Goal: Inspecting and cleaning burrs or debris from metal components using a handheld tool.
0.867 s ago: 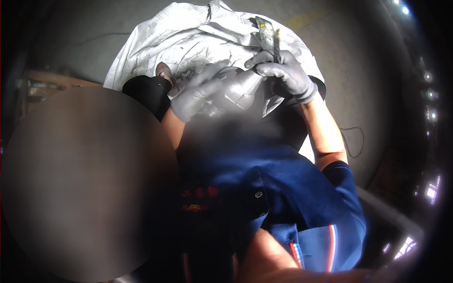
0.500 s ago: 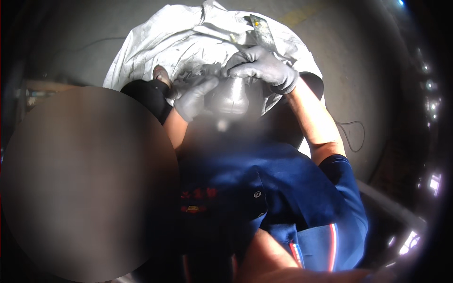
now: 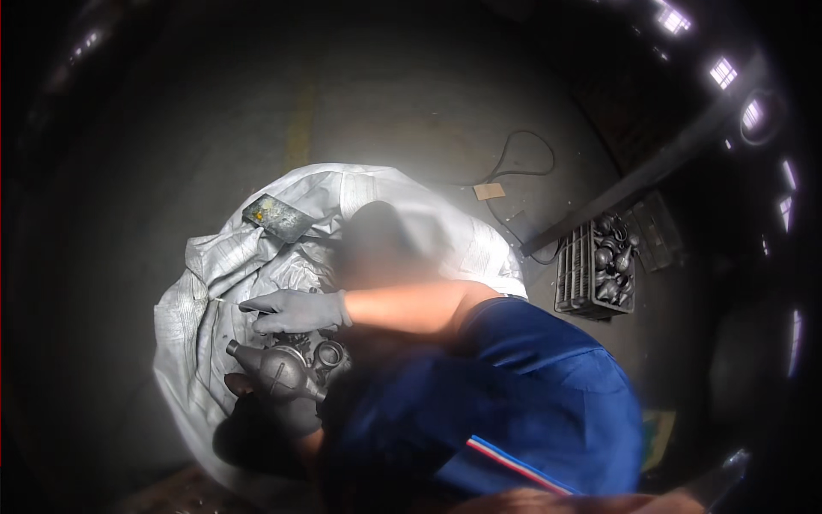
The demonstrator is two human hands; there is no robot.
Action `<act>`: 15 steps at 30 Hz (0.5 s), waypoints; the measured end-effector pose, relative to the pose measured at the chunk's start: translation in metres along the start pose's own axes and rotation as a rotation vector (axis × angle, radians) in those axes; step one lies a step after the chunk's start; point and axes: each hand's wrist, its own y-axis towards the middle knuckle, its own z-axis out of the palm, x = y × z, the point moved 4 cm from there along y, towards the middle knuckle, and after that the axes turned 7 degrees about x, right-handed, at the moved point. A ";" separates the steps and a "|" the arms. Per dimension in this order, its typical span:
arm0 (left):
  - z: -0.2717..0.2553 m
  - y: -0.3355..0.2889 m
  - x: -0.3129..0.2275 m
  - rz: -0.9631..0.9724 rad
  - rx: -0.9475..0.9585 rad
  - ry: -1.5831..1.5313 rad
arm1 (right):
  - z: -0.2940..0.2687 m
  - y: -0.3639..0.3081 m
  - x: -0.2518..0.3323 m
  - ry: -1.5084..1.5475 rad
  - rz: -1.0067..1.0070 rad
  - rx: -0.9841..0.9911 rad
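Nearest is the dark blue top, its sleeve bunched at the upper arm, with a red, white and blue stripe lower down. From the shadow beneath it the left forearm reaches forward, bare, to a left hand in a grey glove. That hand lies low, against the underside of a metal part; its fingers are hidden, so I cannot tell how closely they wrap it.

The metal part sits just in front of the body, left of the middle, tilted across the view. It is dull grey, with a swollen round belly, a raised seam along it, and a narrow neck tapering at each end, one pointing up and left, the other down and right.

Just beyond, the right forearm runs almost level from the right, bare and brightly lit. The right hand, also gloved in grey, is back up, fingers stretched leftward and slightly apart, with nothing seen in its grasp. Below its wrist lies a second metal piece with a round opening.

Around them spreads a creased white sheet; near its far edge rests a dark flat plate spotted yellow. Farther off, to the right, a grey crate holds similar metal parts on the floor
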 end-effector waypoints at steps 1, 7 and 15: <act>-0.004 -0.004 -0.009 -0.023 0.012 0.010 | 0.008 -0.004 0.004 -0.027 0.013 -0.021; 0.004 0.010 -0.011 -0.073 0.107 0.011 | 0.013 -0.034 -0.005 -0.001 -0.017 0.090; 0.048 0.047 0.013 -0.192 0.327 0.003 | 0.025 -0.049 0.011 0.061 -0.136 0.057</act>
